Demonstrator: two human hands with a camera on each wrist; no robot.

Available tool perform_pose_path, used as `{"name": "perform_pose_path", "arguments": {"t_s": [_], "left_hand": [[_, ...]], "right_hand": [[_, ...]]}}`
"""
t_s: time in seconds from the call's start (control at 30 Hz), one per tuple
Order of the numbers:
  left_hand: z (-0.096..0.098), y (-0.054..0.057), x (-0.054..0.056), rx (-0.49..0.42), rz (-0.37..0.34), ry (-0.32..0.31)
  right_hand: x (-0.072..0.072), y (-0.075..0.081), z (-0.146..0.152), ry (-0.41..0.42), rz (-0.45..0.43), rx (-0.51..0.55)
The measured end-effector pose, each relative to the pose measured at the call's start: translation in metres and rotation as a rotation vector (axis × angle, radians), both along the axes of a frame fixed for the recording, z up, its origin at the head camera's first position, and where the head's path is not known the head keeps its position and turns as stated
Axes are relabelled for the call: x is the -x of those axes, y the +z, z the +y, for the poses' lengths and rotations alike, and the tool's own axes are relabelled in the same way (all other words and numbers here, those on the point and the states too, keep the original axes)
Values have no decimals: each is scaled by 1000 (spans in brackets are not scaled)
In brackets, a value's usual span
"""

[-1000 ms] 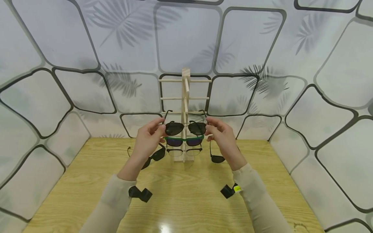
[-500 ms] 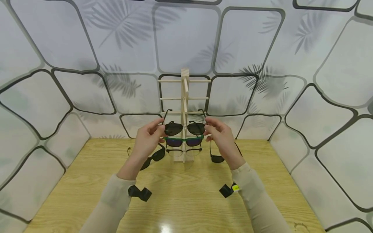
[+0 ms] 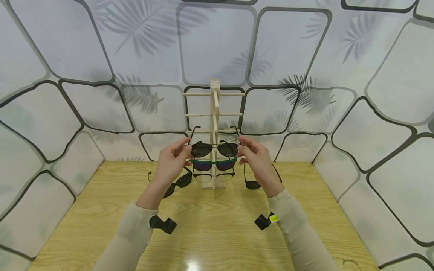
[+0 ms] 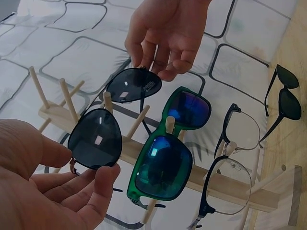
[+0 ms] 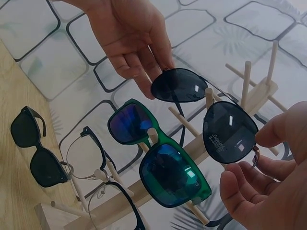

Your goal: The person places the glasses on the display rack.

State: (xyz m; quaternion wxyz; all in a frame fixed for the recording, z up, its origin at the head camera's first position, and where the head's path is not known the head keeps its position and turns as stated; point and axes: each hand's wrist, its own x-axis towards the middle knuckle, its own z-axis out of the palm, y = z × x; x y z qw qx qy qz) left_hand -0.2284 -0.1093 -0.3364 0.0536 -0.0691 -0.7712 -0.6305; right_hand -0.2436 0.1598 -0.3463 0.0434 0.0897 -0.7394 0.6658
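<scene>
Dark aviator sunglasses point(image 3: 202, 149) sit level on the wooden glasses stand point(image 3: 216, 88), above the other pairs. My left hand point(image 3: 171, 162) pinches their left end by the hinge, thumb in front. At the opposite end, my right hand point(image 3: 258, 158) pinches the other hinge the same way. A peg of the stand shows at the bridge in the left wrist view, between the two dark lenses point(image 4: 95, 139). Directly below hang green-framed sunglasses point(image 3: 202, 165) with blue mirrored lenses. Clear half-rim eyeglasses point(image 3: 203, 177) occupy the lowest place.
Black sunglasses point(image 3: 184, 180) lie on the wood-grain table point(image 3: 213, 233), partly behind my left wrist. Another dark pair of sunglasses point(image 3: 252, 184) lies right of the stand, partly behind my right hand. Bare crossbars point(image 3: 198, 94) stick out higher up. Patterned walls point(image 3: 217, 45) enclose the table.
</scene>
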Motion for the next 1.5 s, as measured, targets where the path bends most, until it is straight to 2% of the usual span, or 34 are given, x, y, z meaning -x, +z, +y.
{"name": "perform_pose_path", "arguments": {"t_s": [0.6, 0.83, 1.0, 1.17, 1.33, 1.5], "left_hand": [[-2, -4, 2, 14, 21, -23], [-3, -9, -12, 75, 29, -13], [0, -21, -27, 28, 31, 23], [7, -37, -40, -6, 33, 21], [22, -55, -51, -17, 28, -14], [49, -76, -59, -24, 35, -83]], "right_hand": [[-1, 2, 2, 7, -21, -14], [-6, -2, 11, -7, -11, -41], [-9, -12, 25, -44, -21, -67], [-13, -27, 42, -88, -50, -91], [-16, -39, 57, -114, -77, -106], [-18, -48, 69, -144, -90, -116]]}}
